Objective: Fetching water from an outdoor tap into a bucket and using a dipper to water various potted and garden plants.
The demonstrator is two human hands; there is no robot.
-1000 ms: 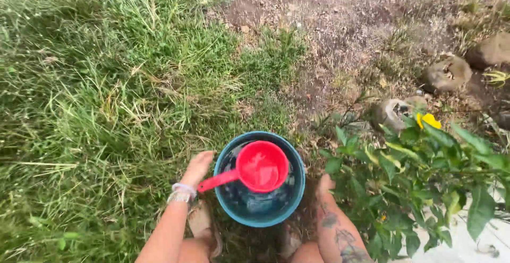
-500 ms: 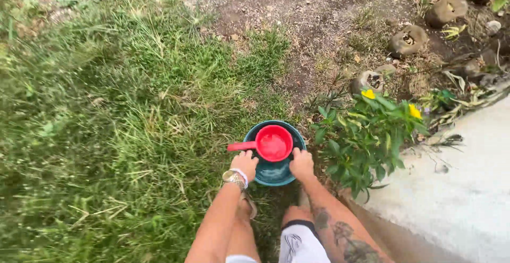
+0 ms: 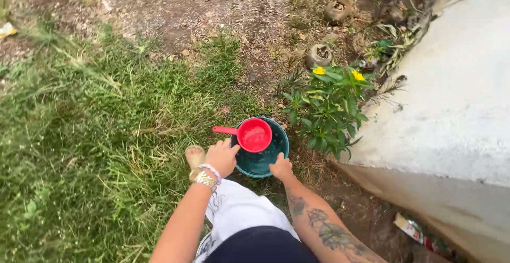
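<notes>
The teal bucket [image 3: 261, 159] sat on grass beside a yellow-flowered plant [image 3: 326, 106], a red dipper [image 3: 253, 134] floating inside. Lifted unevenly, it could have slopped water over. The left hand [image 3: 221, 157] and right hand [image 3: 280, 167] curled closed on its rim.

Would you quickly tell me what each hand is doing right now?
Left hand: closed on the rim of the teal bucket.
Right hand: closed on the same bucket's rim, opposite side.
</notes>
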